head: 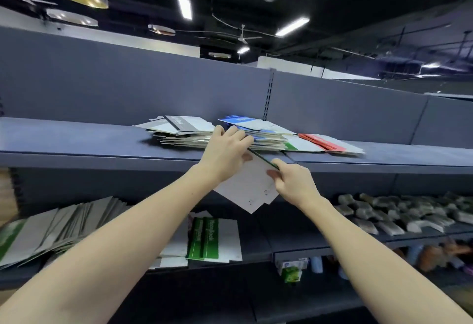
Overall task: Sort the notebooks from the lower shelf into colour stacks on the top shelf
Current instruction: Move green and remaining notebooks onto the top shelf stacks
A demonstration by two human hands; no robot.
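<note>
Beneath a black ceiling with strip lights, you held a green-edged notebook (252,185) at the grey top shelf (102,142), your left hand (225,152) gripping its upper end, your right hand (291,183) pinching its spine, before the sorted stacks (184,131).

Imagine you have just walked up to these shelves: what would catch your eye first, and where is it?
First, the two bare arms reaching up at the centre: the left hand and the right hand hold a green-edged notebook at the top shelf's front edge. Behind them lie colour stacks: grey, blue, green and red. On the lower shelf, left, unsorted notebooks fan out.
</note>
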